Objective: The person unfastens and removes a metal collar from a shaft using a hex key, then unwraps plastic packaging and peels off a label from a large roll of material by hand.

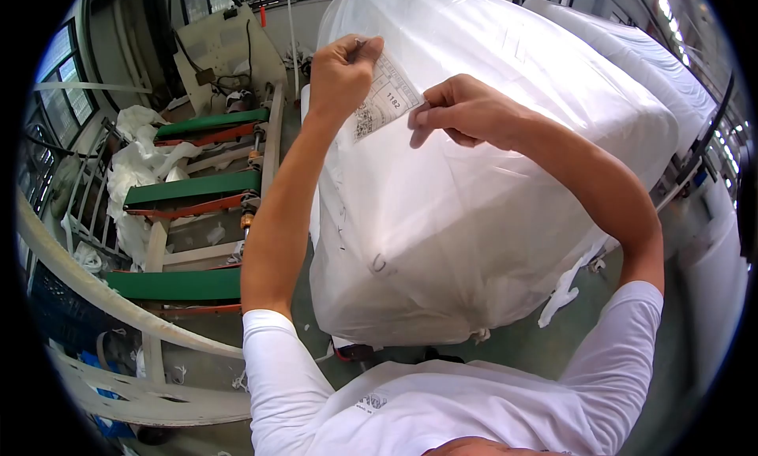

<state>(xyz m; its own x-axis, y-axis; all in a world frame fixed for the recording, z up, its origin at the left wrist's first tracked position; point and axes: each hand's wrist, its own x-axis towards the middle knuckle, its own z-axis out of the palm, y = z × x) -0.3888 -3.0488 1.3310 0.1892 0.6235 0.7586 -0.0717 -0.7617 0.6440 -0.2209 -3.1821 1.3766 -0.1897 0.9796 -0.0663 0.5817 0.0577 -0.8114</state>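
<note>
A large bale wrapped in translucent white plastic (410,219) stands in front of me. Near its upper left lies a printed paper label (388,99) marked 1182. My left hand (345,71) is closed in a pinch at the label's upper left corner. At the label's right corner my right hand (466,115) pinches the edge between thumb and forefinger. The label is tilted and held against or just above the plastic; which of the two I cannot tell. A handwritten mark shows lower on the wrap.
To the left is a frame with green belts (193,189) and crumpled white plastic (138,168) beside it. A curved pale rail (118,296) crosses the lower left. Another wrapped bale (639,57) stands behind at the right. Torn plastic (562,298) hangs low right.
</note>
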